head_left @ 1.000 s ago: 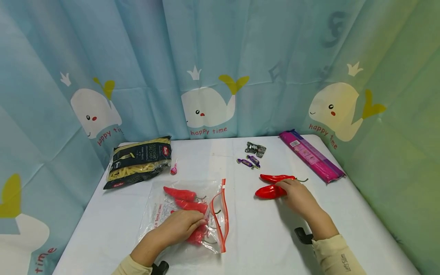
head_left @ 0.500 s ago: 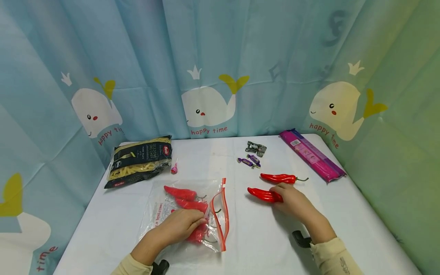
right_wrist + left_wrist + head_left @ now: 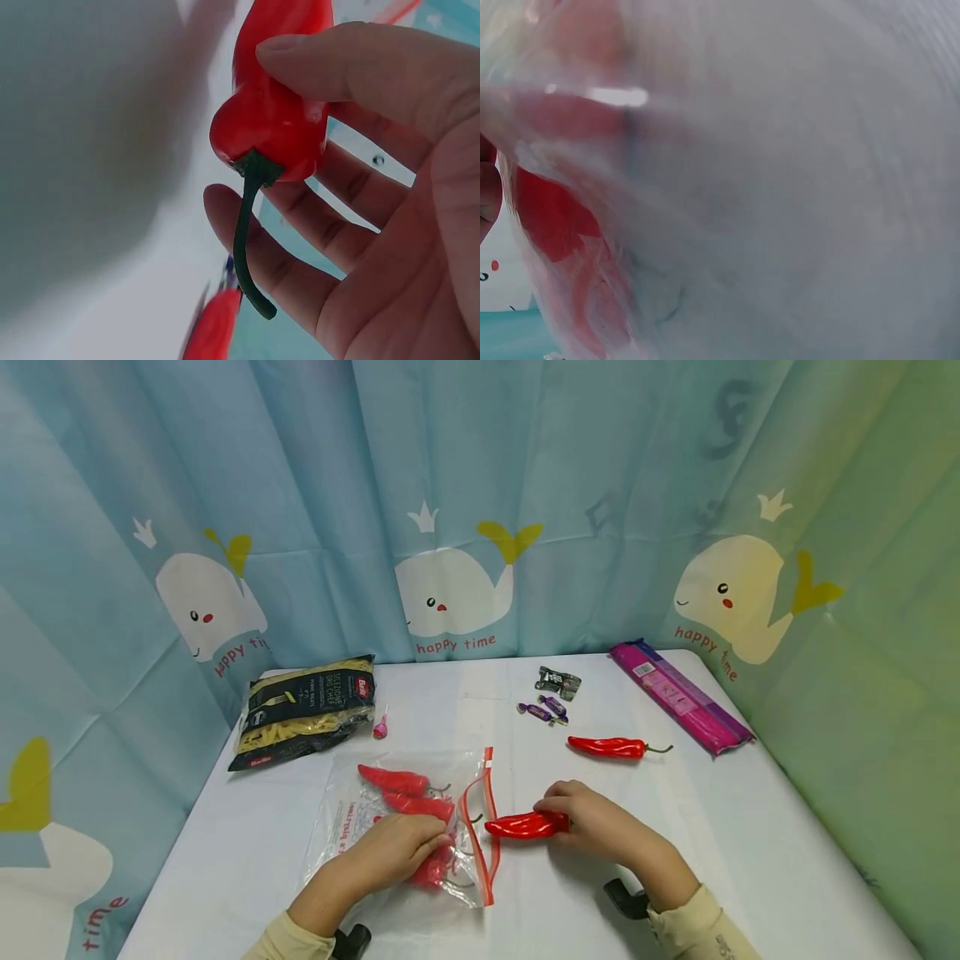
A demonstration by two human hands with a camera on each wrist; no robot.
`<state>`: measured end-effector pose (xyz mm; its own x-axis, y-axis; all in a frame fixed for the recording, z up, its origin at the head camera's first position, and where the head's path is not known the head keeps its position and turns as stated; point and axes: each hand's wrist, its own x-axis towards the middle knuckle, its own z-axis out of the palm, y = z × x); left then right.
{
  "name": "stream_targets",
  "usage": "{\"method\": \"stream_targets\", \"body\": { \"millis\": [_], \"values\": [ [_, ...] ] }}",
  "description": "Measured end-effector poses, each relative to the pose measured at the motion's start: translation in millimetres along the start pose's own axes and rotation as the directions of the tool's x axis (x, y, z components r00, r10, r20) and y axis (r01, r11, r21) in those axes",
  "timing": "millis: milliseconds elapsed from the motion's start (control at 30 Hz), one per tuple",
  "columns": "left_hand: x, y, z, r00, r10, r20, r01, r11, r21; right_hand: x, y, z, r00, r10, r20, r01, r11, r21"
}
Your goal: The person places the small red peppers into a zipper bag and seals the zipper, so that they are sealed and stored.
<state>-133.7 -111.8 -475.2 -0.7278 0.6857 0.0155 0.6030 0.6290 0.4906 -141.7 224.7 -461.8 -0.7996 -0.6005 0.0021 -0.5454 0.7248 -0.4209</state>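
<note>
In the head view, my right hand (image 3: pixel 592 822) grips a red chili pepper (image 3: pixel 527 825), its tip at the red-edged mouth of a clear zip bag (image 3: pixel 330 827). The right wrist view shows thumb and fingers around this glossy red pepper (image 3: pixel 277 127), its green stem hanging free. My left hand (image 3: pixel 393 852) pinches the upper film of the bag near its mouth. Several red peppers (image 3: pixel 420 806) lie inside the bag, partly covered by that hand. Plastic film (image 3: pixel 780 187) fills most of the left wrist view, with fingertips (image 3: pixel 487 191) at its left edge.
Another red pepper (image 3: pixel 607 747) lies on the white table (image 3: pixel 540 910) at right. Farther back are purple-wrapped candies (image 3: pixel 536 713), a dark wrapper (image 3: pixel 558 683) and a long magenta package (image 3: pixel 678 697). A pasta bag (image 3: pixel 300 710) and a lollipop (image 3: pixel 380 727) lie at back left.
My right hand has carried the pepper left and toward me, from beside the other loose pepper to the bag's mouth. My left hand and the bag have stayed in place.
</note>
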Motion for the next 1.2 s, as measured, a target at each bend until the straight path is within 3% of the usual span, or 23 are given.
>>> {"method": "stream_targets", "body": {
  "millis": [133, 267, 633, 933, 1033, 1200],
  "values": [
    [0.8, -0.1, 0.1, 1.0, 0.002, -0.001, -0.002, 1.0, -0.005, 9, -11, 7, 0.999, -0.036, 0.017, 0.036, 0.999, -0.008],
    [1.2, -0.9, 1.1, 1.0, 0.023, -0.008, -0.023, 1.0, -0.003, 19, -21, 15, 0.997, -0.076, -0.023, 0.075, 0.997, -0.027],
    [1.0, -4.5, 3.4, 0.997, 0.064, -0.036, -0.063, 0.998, 0.018, 43, -39, 35, 0.996, -0.024, -0.083, 0.028, 0.999, 0.039],
    [1.4, -3.2, 3.3, 0.997, 0.063, -0.032, -0.063, 0.998, 0.011, 14, -18, 17, 0.994, 0.098, -0.048, -0.092, 0.988, 0.124],
    [1.3, -2.9, 3.1, 0.998, 0.062, -0.027, -0.062, 0.998, 0.012, 1, -8, 10, 0.991, 0.136, 0.002, -0.135, 0.98, 0.147],
    [1.2, -3.7, 3.0, 0.998, 0.053, -0.017, -0.053, 0.999, 0.003, -12, -1, 10, 0.989, 0.12, 0.088, -0.135, 0.972, 0.19]
  ]
}}
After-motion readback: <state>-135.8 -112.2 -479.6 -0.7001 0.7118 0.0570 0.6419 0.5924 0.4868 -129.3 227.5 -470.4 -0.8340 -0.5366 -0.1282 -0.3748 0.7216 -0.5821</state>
